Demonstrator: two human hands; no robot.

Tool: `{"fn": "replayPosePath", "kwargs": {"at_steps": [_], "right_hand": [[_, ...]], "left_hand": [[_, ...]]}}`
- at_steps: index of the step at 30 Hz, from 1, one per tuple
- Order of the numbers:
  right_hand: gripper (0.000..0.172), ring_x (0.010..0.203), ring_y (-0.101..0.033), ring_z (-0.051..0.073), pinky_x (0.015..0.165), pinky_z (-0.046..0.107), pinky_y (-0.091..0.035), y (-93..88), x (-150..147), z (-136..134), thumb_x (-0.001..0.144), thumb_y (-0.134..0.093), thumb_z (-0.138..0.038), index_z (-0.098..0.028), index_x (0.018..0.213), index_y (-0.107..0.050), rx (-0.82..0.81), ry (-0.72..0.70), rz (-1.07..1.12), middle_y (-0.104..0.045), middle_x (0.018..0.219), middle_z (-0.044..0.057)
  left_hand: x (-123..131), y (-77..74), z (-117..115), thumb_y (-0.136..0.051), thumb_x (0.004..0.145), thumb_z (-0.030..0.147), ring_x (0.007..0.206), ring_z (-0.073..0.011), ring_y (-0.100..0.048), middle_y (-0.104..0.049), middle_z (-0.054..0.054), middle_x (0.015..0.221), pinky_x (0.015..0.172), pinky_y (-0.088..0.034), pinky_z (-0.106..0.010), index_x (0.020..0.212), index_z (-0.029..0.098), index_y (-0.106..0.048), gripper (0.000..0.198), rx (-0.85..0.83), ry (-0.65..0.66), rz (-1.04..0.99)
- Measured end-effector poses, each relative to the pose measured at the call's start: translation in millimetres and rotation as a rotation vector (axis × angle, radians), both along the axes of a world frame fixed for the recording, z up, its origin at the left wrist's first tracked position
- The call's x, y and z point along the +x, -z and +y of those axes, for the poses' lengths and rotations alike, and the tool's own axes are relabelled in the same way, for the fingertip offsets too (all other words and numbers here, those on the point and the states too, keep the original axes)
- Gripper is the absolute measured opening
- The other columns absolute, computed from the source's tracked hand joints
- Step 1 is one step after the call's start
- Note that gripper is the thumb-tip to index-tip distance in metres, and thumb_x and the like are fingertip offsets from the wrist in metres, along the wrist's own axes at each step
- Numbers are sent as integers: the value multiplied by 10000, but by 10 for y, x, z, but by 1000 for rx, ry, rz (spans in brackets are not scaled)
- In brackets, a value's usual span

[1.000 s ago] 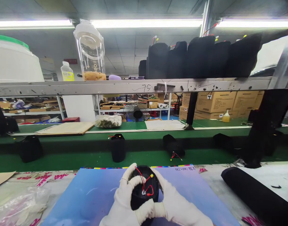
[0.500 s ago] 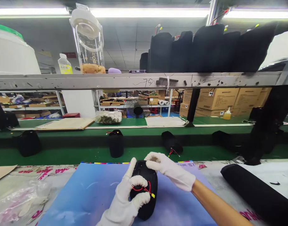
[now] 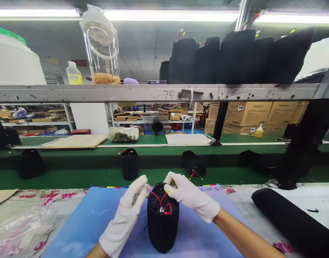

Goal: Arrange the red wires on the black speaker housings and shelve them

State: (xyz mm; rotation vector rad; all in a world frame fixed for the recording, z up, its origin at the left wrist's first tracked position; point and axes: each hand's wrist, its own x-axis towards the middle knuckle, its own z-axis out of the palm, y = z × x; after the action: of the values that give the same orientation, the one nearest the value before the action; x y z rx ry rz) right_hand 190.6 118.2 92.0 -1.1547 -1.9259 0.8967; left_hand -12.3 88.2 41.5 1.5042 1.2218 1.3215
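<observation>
On the blue sheet [image 3: 100, 215] stands a black, cloth-looking cylinder [image 3: 163, 231], its top facing me. Red wires [image 3: 161, 201] rise from a small white plug on that top and fork in two. My left hand [image 3: 124, 215], in a white glove, pinches the end of the left wire, where a small pale connector partly shows. At the end of the other branch is a yellow connector [image 3: 168, 192], held between the gloved fingertips of my right hand [image 3: 192, 197]. My right fingers are also close to the cylinder's upper rim; whether they touch it I cannot tell.
Several similar black cylinders, one of them upright [image 3: 130, 165], sit on the green belt [image 3: 159, 177] beyond the sheet. A long black roll [image 3: 293, 222] lies to the right. At the left is clear plastic wrap [image 3: 22, 229]. A metal shelf [image 3: 126, 93] crosses overhead, bearing a jug [image 3: 101, 46].
My left hand has come off the cylinder's front and moved up and left to a wire end. The wires now spread apart between both hands. The cylinder's top has tipped toward my view.
</observation>
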Motion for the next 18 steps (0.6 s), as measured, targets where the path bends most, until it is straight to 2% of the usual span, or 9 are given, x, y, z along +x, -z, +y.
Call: {"fn": "replayPosePath", "kwargs": {"at_steps": [2, 6, 9, 11, 13, 15, 18], "right_hand": [[126, 559, -333, 87, 516, 223, -267, 2, 4, -8, 737, -519, -134, -205, 684, -429, -4, -3, 15, -417, 603, -76], [125, 561, -347, 90, 519, 227, -279, 26, 12, 2, 754, -537, -187, -206, 688, -433, -14, -24, 48, -423, 616, -70], [128, 579, -371, 94, 536, 228, -310, 82, 22, 26, 794, -543, -240, -202, 718, -448, -13, -59, 77, -440, 648, -61], [83, 601, -410, 100, 555, 229, -350, 127, 37, 29, 829, -532, -269, -199, 817, -488, -3, -74, 93, -457, 684, -54], [137, 643, -473, 114, 583, 233, -399, 157, 57, 20, 869, -497, -274, -207, 989, -505, 28, -81, 100, -488, 738, -40], [189, 732, -542, 132, 651, 251, -452, 157, 80, 11, 892, -459, -238, -222, 1074, -508, 86, -99, 81, -544, 817, -13], [177, 811, -559, 148, 749, 282, -462, 92, 110, 35, 853, -455, -133, -218, 936, -585, 212, -180, -25, -589, 874, 9]], "left_hand": [[26, -91, 45, -545, 910, 412, 1237, -244, -542, -556, -89, 1394, 1104, -370, -414, 1295, 227, -537, 428, -4, 31, 47], [34, -304, 117, -546, 921, 405, 1083, -206, -602, -691, -40, 1148, 979, -440, -337, 1110, 229, -675, 289, -11, 283, 142], [53, -411, 194, -566, 907, 379, 916, -178, -605, -705, -20, 980, 819, -462, -299, 1042, 209, -697, 253, -36, 396, 209], [82, -445, 228, -588, 889, 359, 784, -147, -553, -669, -1, 861, 716, -432, -271, 940, 183, -698, 213, -32, 416, 245], [115, -458, 228, -579, 891, 360, 675, -118, -479, -598, 30, 764, 630, -390, -249, 904, 182, -674, 202, -24, 403, 254], [141, -457, 203, -566, 896, 373, 605, -101, -416, -523, 55, 702, 567, -355, -235, 874, 191, -639, 197, -24, 375, 245], [145, -429, 166, -566, 890, 398, 566, -93, -374, -466, 65, 667, 513, -326, -223, 788, 198, -583, 225, -29, 348, 223]]}}
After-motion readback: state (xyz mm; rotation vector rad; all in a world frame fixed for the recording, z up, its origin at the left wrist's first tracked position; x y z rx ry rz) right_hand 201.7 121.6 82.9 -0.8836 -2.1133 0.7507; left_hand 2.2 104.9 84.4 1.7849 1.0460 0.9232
